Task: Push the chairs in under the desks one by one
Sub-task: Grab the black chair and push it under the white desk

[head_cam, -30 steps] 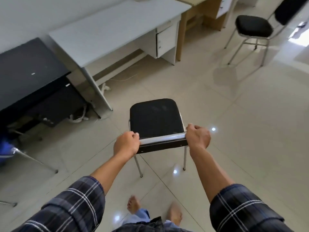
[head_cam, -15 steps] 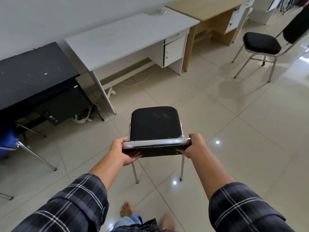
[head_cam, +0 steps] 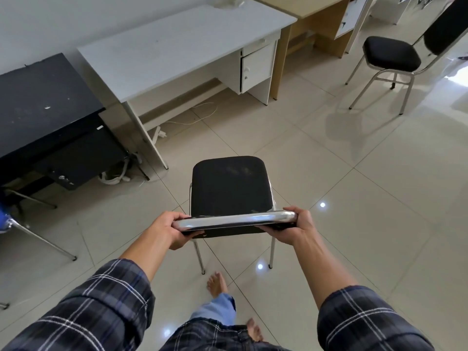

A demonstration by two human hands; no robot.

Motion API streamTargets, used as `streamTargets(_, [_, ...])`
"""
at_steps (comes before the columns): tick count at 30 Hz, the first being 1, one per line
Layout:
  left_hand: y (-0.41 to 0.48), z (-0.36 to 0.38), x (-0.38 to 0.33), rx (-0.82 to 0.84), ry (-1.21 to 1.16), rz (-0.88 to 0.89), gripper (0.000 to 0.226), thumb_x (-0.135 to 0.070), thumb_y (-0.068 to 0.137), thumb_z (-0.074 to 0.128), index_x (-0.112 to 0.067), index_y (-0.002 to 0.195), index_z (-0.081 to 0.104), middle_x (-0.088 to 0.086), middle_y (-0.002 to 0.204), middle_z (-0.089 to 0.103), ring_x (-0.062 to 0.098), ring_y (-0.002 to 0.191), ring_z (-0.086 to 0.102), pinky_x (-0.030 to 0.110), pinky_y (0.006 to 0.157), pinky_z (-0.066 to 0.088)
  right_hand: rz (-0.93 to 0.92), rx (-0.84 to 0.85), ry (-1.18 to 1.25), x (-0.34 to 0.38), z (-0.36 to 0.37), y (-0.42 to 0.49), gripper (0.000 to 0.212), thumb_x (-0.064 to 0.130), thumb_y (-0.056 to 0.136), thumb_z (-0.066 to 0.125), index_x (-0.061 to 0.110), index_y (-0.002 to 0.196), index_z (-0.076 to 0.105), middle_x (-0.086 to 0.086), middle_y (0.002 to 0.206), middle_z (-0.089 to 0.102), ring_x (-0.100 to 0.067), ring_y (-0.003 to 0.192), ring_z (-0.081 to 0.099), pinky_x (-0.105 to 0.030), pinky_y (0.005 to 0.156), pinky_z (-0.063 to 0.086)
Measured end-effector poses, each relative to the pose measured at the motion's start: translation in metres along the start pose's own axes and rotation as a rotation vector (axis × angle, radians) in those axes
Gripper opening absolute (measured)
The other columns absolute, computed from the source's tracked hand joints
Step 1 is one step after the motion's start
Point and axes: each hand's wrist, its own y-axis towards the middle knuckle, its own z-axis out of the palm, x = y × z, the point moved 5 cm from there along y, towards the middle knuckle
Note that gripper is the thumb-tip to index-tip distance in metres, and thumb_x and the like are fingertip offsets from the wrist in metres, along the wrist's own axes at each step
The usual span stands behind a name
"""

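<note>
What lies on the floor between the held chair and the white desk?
Head view: only bare floor tiles separate the chair from the white desk.

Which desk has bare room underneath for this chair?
Under the white desk, between its slanted leg and white drawer cabinet, only a thin white cable and power strip lie. The floor tiles ahead of the black-cushioned chrome chair are free too. Under the black desk it is crowded: dark computer tower, tangled white cords.

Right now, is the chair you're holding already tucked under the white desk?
No: the chair is out over open floor tiles, apart from the white desk.
</note>
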Motion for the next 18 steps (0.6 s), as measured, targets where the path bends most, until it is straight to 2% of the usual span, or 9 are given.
streamTargets(7, [0.013, 0.012, -0.051, -0.02, 0.023, 0.064, 0.038, 0.009, 0.078, 0.059, 0.002, 0.115, 0.062, 0.026, 0.104, 0.061, 0.05, 0.078, 0.062, 0.058, 0.071, 0.056, -0.03, -0.003, 0.028, 0.002, 0.036, 0.016, 0.056, 0.001, 0.076, 0.055, -0.007, 0.132, 0.05, -0.033, 0.129, 0.056, -0.058, 0.112, 0.056, -0.073, 0.074, 0.05])
streamTargets(9, [0.014, 0.019, -0.069, -0.01, 0.03, 0.077, 0.035, 0.009, 0.078, 0.059, 0.002, 0.112, 0.06, 0.024, 0.105, 0.06, 0.049, 0.077, 0.062, 0.058, 0.064, 0.055, -0.039, 0.018, 0.024, 0.004, 0.056, 0.019, 0.049, 0.002, 0.079, 0.054, -0.009, 0.127, 0.052, -0.034, 0.126, 0.057, -0.059, 0.107, 0.058, -0.072, 0.075, 0.049])
streamTargets(12, [0.018, 0.026, -0.093, -0.002, 0.029, 0.084, 0.031, 0.009, 0.079, 0.058, 0.002, 0.11, 0.059, 0.023, 0.106, 0.06, 0.046, 0.075, 0.062, 0.057, 0.066, 0.055, -0.05, 0.095, 0.057, 0.009, 0.083, 0.022, 0.03, 0.004, 0.087, 0.048, -0.01, 0.112, 0.054, -0.035, 0.113, 0.059, -0.058, 0.093, 0.059, -0.067, 0.072, 0.047])
streamTargets(16, [0.023, 0.036, -0.129, 0.01, 0.03, 0.079, 0.037, 0.01, 0.077, 0.059, 0.002, 0.113, 0.059, 0.023, 0.112, 0.06, 0.047, 0.078, 0.063, 0.056, 0.065, 0.055, -0.044, 0.134, 0.113, 0.01, 0.118, 0.03, 0.028, 0.005, 0.088, 0.047, -0.011, 0.11, 0.055, -0.036, 0.113, 0.058, -0.06, 0.095, 0.058, -0.067, 0.076, 0.046])
streamTargets(18, [0.026, 0.042, -0.144, 0.014, 0.039, 0.085, 0.037, 0.011, 0.077, 0.058, 0.002, 0.113, 0.06, 0.023, 0.113, 0.06, 0.047, 0.077, 0.062, 0.056, 0.065, 0.055, -0.034, 0.117, 0.118, 0.011, 0.13, 0.037, 0.033, 0.006, 0.087, 0.047, -0.011, 0.114, 0.055, -0.037, 0.119, 0.058, -0.06, 0.101, 0.058, -0.068, 0.085, 0.047])
